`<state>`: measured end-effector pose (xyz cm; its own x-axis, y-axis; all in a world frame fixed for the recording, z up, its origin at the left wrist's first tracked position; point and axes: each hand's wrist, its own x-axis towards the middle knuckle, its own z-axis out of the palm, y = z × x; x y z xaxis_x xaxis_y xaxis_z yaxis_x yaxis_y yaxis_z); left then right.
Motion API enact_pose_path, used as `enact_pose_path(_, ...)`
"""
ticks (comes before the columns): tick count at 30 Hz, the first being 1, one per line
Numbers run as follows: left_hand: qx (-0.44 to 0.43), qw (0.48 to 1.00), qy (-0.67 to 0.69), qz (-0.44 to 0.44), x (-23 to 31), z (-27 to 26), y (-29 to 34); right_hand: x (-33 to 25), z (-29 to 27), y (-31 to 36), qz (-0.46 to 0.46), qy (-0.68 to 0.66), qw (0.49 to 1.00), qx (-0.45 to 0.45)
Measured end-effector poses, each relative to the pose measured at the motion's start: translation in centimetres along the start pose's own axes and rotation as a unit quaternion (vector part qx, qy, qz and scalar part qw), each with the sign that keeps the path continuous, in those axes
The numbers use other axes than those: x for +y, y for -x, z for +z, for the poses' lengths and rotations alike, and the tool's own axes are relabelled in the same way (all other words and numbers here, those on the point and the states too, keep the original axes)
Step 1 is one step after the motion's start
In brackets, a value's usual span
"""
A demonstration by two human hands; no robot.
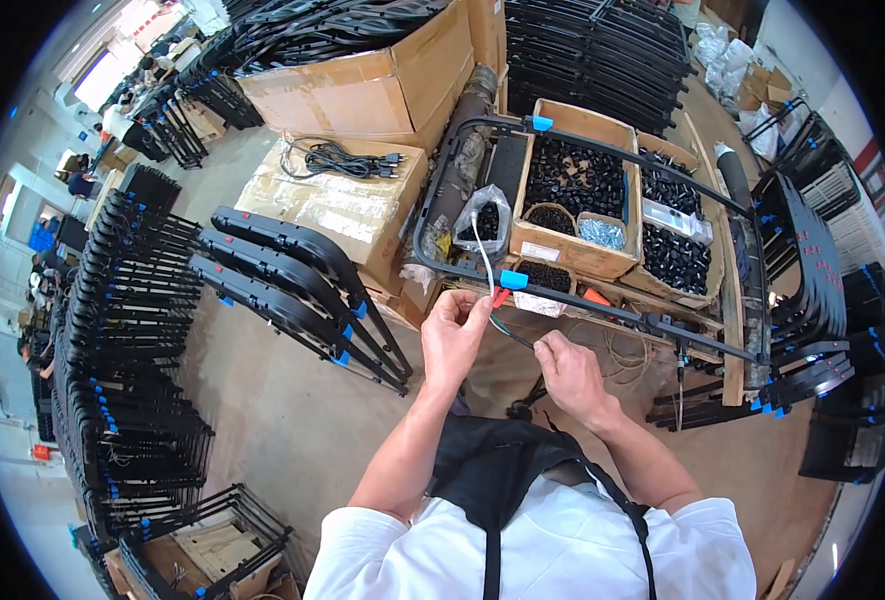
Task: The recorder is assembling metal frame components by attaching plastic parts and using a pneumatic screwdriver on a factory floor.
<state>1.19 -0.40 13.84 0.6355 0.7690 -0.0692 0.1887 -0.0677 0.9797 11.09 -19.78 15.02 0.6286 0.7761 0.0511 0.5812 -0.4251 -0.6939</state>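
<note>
My left hand [455, 335] pinches a thin white cable [482, 252] with a red-tipped end [501, 297], just below a blue clip [514, 279] on a black metal tube frame [603, 310]. My right hand [568, 372] is closed on a dark cable [512, 335] that runs between the two hands. Both hands are held close together in front of the frame, which lies across the workbench. The white cable rises toward a clear plastic bag [483, 218] of small black parts.
Cardboard boxes of black parts [573, 180] and a bag of screws [603, 233] sit behind the frame. Stacked black frames [293, 275] stand to my left, more racks [123, 380] farther left and right [813, 290]. Large cartons [363, 90] lie behind. Other people work far left.
</note>
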Motion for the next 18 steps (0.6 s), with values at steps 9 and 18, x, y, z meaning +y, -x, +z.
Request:
enact_pose_path(9,-0.002,0.998,0.005,-0.065,-2.6,-2.9,-3.6,-1.4,5.7,-2.3,0.035,0.02,0.999,0.025)
enact_pose_path(18,-0.039,0.946,0.27,-0.177,-6.9,-5.4,-5.3,1.8,10.2,-4.5,0.183,-0.25,0.951,0.012)
